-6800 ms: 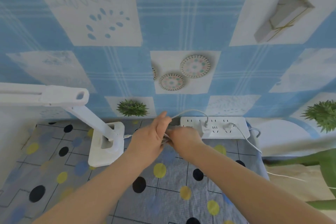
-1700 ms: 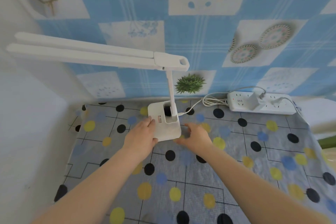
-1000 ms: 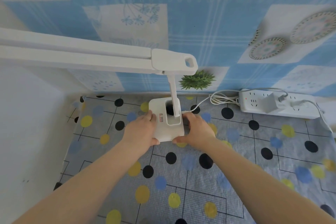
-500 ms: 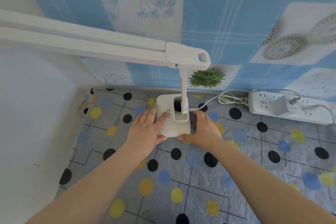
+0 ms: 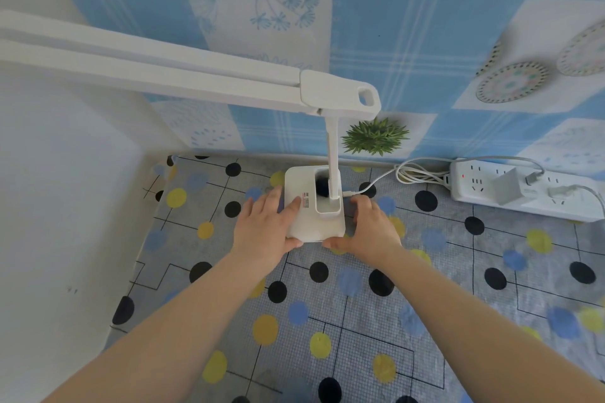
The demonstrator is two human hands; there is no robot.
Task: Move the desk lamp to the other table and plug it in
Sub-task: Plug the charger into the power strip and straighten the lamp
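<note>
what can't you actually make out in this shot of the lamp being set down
- Lamp head: far end cut off by the left edge of the head view.
- Power strip: right end cut off by the right edge.
- Label on the lamp base: print too small to read.
- Left hand and right hand: palms hidden.

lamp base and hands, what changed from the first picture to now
Both hands left the cable by the power strip and now grip the lamp base: left hand on its left side, right hand on its right. The cable stays plugged in.
</note>
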